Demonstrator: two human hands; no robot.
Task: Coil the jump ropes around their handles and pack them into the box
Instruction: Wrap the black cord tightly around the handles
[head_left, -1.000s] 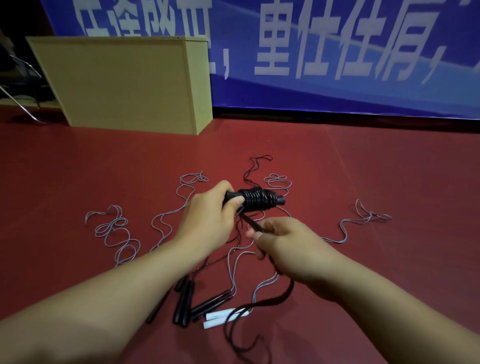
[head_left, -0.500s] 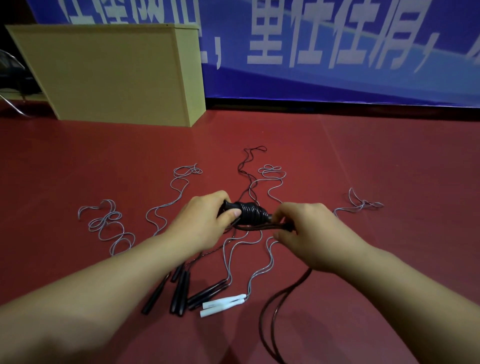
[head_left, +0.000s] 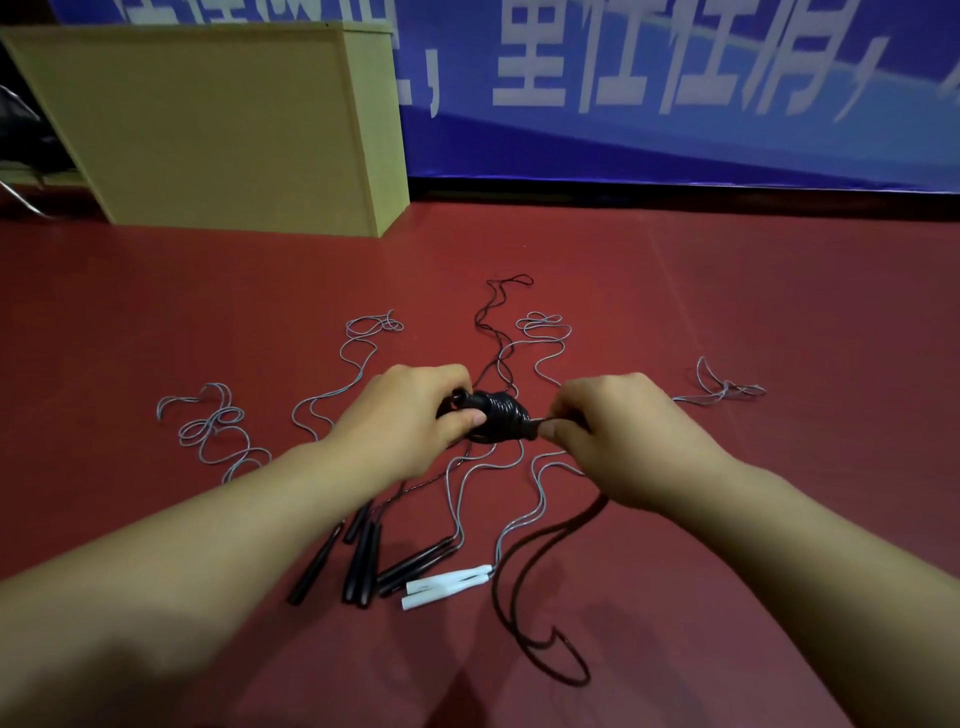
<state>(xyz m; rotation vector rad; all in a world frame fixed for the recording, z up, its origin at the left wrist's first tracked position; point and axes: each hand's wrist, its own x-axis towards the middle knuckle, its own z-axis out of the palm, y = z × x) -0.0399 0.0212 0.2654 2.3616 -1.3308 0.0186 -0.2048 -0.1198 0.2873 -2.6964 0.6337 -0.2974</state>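
Note:
My left hand (head_left: 410, 421) grips the left end of a pair of black handles with black rope coiled round them (head_left: 496, 422), held above the red floor. My right hand (head_left: 618, 436) pinches the black rope (head_left: 524, 587) at the right end of the coil. The loose tail runs under that hand and loops on the floor near me. The handles' right end is hidden by my fingers. No packing box is clearly identifiable; a tan wooden box-like cabinet (head_left: 218, 130) stands at the back left.
Several grey ropes (head_left: 213, 431) lie spread over the red floor. Their black handles (head_left: 363, 561) and a white pair of handles (head_left: 447, 584) lie close under my arms. A blue banner (head_left: 675, 93) hangs along the back wall.
My right hand rose from below the coil to its right end, carrying the rope with it. The coil dropped slightly and the loose tail shifted on the floor.

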